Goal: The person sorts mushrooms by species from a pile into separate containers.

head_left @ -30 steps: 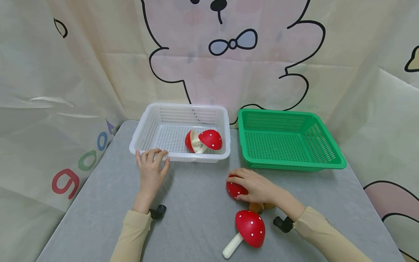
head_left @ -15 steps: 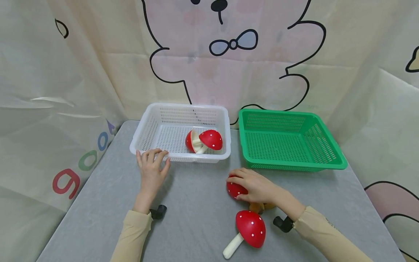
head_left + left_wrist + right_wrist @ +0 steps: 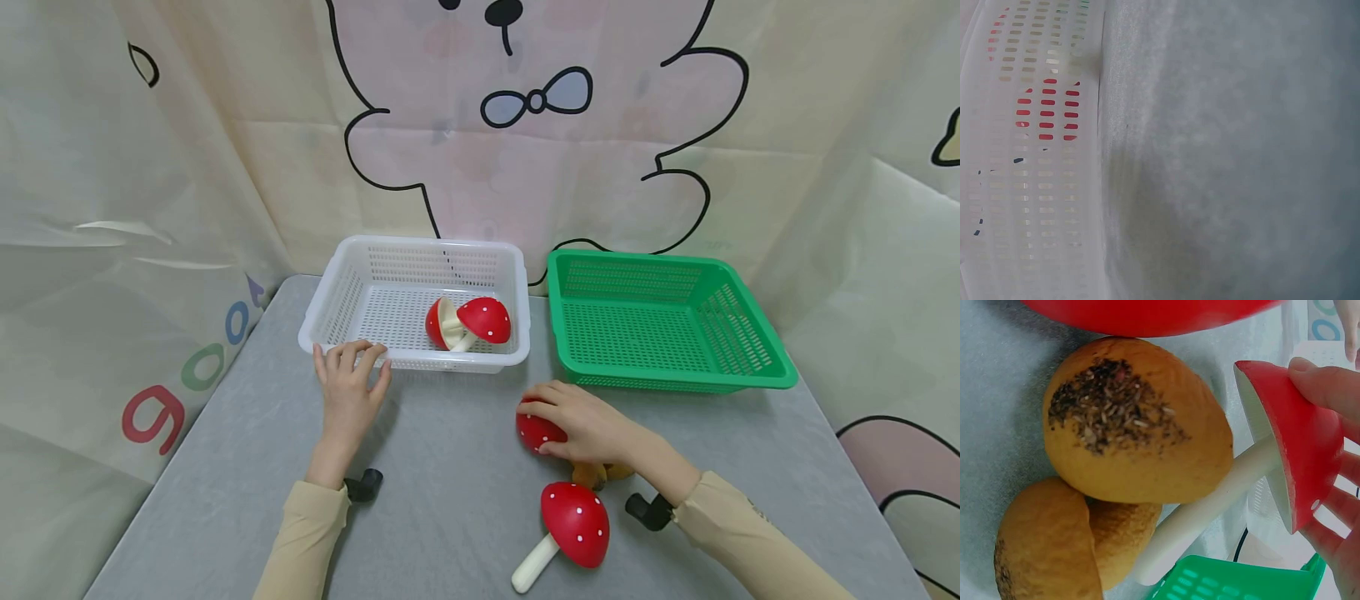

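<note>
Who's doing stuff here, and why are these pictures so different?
No robot here: it's a person, with a left hand and a right hand. The big pictures come from a head camera, looking down. The two small ones are close-ups from wrist cameras. On the grey table are a white basket with two red mushrooms inside, a green basket, another red mushroom and some brown bun-like things. The right hand holds one more mushroom by its red cap. The left hand touches the white basket's near edge.
</note>
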Motion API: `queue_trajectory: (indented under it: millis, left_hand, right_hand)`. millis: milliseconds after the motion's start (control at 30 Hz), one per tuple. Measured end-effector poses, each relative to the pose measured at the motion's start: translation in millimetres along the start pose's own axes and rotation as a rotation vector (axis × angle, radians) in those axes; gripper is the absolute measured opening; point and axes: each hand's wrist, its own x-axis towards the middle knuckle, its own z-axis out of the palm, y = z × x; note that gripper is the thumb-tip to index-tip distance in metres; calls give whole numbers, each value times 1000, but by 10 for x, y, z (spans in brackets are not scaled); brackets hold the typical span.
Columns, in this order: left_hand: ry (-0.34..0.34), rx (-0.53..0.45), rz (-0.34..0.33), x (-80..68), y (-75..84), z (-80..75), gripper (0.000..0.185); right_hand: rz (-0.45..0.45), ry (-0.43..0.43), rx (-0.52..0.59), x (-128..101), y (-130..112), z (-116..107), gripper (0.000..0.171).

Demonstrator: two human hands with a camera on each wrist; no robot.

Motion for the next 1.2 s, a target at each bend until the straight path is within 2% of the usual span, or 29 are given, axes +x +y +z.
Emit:
queue_trajectory:
  millis: [567,1033,1200]
  left_hand:
    - [14,-5,0,-1,-6,10,17]
    - [-20,0,-11,-2,-5,-9,17]
    - [-9,7,-4,-3,-10,0,18]
  right_hand:
    - [-36,37,-8,14,-40,-32,74]
    - [-58,65,-14,28,-87,-60,74]
    - [-65,76,-17,39,-99,-75,74]
